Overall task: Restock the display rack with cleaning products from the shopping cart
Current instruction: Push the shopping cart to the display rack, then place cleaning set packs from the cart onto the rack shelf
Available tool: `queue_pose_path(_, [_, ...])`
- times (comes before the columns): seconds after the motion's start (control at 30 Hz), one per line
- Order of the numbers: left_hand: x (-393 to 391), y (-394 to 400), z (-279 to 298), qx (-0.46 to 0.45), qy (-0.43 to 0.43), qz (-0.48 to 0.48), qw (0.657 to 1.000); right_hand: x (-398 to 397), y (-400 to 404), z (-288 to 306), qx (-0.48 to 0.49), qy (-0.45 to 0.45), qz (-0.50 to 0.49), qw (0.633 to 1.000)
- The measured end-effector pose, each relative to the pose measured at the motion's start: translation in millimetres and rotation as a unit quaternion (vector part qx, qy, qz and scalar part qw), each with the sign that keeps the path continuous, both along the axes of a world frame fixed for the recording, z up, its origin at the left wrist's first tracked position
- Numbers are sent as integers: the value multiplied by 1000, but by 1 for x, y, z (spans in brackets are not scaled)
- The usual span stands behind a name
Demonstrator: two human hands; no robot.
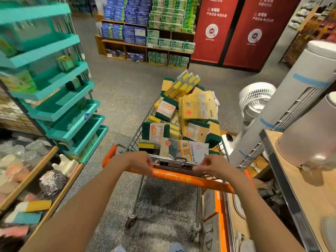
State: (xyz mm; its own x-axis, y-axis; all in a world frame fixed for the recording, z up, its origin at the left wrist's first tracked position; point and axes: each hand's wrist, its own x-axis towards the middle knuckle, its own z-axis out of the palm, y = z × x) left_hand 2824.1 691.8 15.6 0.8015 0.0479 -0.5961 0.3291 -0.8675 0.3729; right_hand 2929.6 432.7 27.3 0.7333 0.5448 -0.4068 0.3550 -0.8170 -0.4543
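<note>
**Both hands on the cart handle, sponges piled high**

At the lower centre of the frame, the left hand (pixel 140 163) curls its fingers over the orange handle (pixel 181 177) of the shopping cart (pixel 138 135). The right hand (pixel 211 165) rests on the same handle with fingers bent at the cart's rear edge; whether its grip is closed round the bar cannot be told. Packs of sponges (pixel 190 113) fill the basket in mid-frame, with a cleaning set pack (pixel 183 149) nearest the hands. The teal display rack (pixel 60 99) stands at the left of the frame, a few packs on its shelves.
</note>
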Motion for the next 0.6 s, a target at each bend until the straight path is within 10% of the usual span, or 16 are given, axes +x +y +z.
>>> queue_pose_path(0.27, [-23, 32, 98, 30, -395, 154, 905, -21, 91, 96, 192, -235, -6, 953])
queue_pose_path(0.6, [-51, 173, 99, 1, -422, 162, 892, -54, 259, 75, 256, -212, -65, 941])
